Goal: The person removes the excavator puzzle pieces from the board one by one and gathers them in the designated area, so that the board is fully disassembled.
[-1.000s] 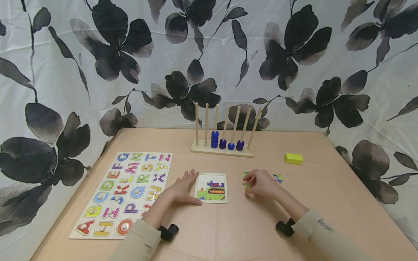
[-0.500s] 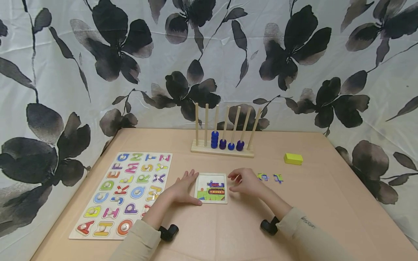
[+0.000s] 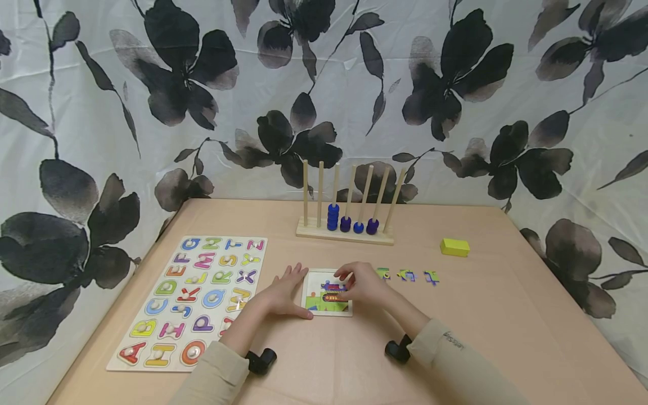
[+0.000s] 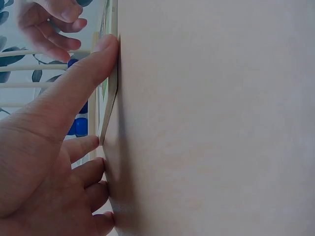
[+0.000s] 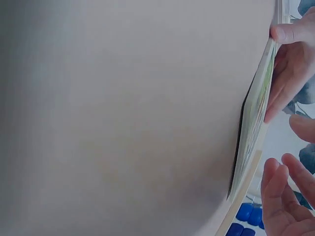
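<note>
A small white-framed jigsaw board (image 3: 311, 277) lies on the table, its picture showing a purple and red vehicle on green, with a white upper part. My left hand (image 3: 280, 293) has its fingers spread along the board's left side. Its thumb (image 4: 104, 51) rests on the board's near edge in the left wrist view. My right hand (image 3: 367, 286) hovers over the board's right side, covering part of the picture. In the right wrist view its thumb (image 5: 303, 129) stands apart from the bent fingers, with nothing visible between them.
Three loose jigsaw pieces, including a green one (image 3: 383, 273), lie right of the board. A wooden bead counter (image 3: 344, 232) with blue beads stands behind. An alphabet board (image 3: 162, 275) fills the left side; a yellow block (image 3: 454, 247) sits at right.
My right hand has moved left from the loose pieces to over the jigsaw board, uncovering the pieces it hid. The left hand has stayed in place.
</note>
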A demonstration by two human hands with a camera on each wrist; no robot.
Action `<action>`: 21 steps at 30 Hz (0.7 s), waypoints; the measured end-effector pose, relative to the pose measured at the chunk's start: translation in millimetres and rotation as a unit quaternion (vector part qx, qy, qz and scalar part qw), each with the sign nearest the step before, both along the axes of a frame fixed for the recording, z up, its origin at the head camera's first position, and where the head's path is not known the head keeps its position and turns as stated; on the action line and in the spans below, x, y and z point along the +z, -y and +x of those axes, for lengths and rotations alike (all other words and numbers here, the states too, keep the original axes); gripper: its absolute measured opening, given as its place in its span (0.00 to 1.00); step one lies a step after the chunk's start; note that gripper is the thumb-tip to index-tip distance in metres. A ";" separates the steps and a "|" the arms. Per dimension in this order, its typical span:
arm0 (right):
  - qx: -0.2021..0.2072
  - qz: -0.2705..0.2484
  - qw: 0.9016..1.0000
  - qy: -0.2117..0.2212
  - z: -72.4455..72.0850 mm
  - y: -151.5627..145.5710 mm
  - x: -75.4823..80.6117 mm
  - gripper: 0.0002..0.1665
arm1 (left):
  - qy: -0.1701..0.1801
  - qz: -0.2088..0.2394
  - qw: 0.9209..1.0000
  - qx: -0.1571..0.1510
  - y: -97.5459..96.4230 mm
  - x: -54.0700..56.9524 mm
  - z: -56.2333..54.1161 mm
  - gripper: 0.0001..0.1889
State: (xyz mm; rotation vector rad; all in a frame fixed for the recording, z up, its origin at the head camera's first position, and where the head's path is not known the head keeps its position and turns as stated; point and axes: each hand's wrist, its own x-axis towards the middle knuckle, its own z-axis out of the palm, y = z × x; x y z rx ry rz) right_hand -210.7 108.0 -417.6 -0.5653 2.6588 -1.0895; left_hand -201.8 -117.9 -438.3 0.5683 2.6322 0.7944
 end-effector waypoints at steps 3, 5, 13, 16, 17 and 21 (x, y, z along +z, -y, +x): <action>0.011 0.006 1.000 -0.001 -1.3 4.8 -2.6 0.25 | 0.000 0.000 1.000 -0.002 0.2 1.4 1.0 0.56; 0.016 0.010 1.000 0.002 -2.4 7.3 -4.2 0.25 | -0.001 -0.002 1.000 -0.003 0.4 1.4 1.2 0.55; 0.037 0.027 0.999 0.013 -6.8 14.6 -6.9 0.26 | 0.001 -0.002 1.000 -0.005 1.0 0.8 0.3 0.56; 0.043 0.034 0.998 0.018 -7.5 16.7 -6.8 0.26 | 0.004 0.012 1.000 -0.008 1.9 1.7 1.1 0.56; 0.044 0.037 0.998 0.020 -7.7 17.2 -6.8 0.26 | 0.000 0.016 1.000 -0.013 2.2 2.9 1.8 0.57; 0.049 0.053 0.997 0.016 -9.1 18.4 -6.6 0.27 | 0.003 0.022 1.000 -0.015 2.0 4.4 2.5 0.57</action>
